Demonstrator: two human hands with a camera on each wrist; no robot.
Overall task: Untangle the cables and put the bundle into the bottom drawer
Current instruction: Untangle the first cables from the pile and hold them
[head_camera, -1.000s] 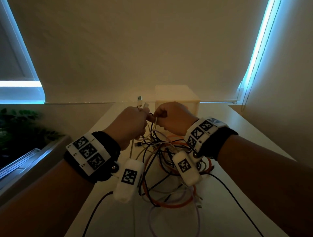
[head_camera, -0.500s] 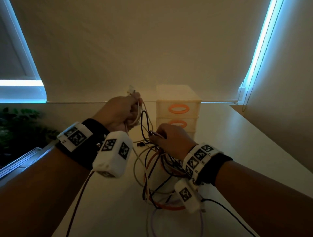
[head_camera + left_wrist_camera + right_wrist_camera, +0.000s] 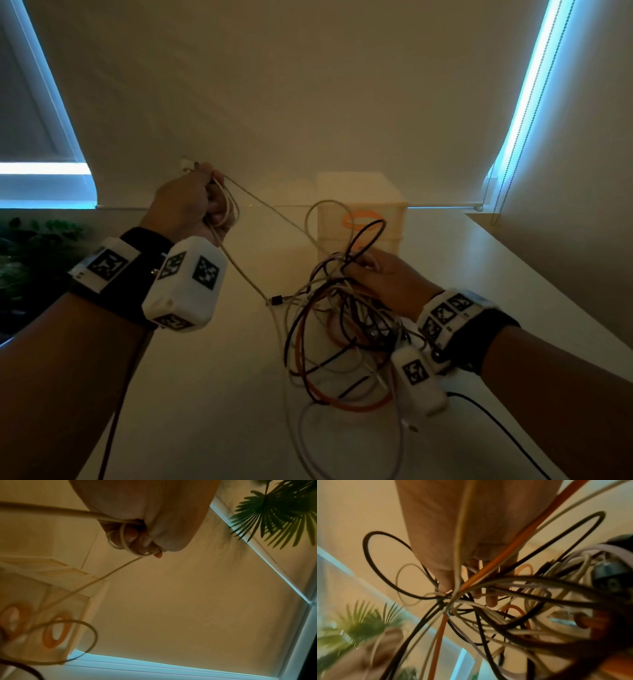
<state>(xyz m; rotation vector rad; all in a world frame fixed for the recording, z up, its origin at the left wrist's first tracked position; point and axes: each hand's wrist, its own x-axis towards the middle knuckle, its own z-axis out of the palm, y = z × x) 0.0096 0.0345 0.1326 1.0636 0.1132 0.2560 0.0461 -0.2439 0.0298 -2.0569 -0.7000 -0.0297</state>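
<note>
1. The risk I see from here is the knot tightening. The left hand (image 3: 191,202) draws the pale cable (image 3: 246,274) up toward 10 o'clock while the right hand (image 3: 383,277) pins the tangle (image 3: 342,329); if a loop is threaded through the others, more pull would likely cinch it rather than free it.
2. A hard tug could also drag the whole mass across the desk (image 3: 222,411), or whip the small dark plug (image 3: 276,300), which hangs at about 9 o'clock of the tangle, into the other strands.
3. The loops standing up at 12 o'clock of the right hand lie in front of the drawer unit (image 3: 363,195); I judge they could catch on its orange ring handles (image 3: 363,219).
4. Left hand: clenched around several coils of the pale cable, one connector end poking out above the knuckles. The wrist view shows the fingers (image 3: 135,536) curled through the coils.
5. Right hand: fingers pinch the tangle where black, orange and white strands cross.
6. The cables sit on the desk, just in front of the drawer unit. Its bottom drawer is hidden behind them, so I cannot tell whether it is open.
</note>
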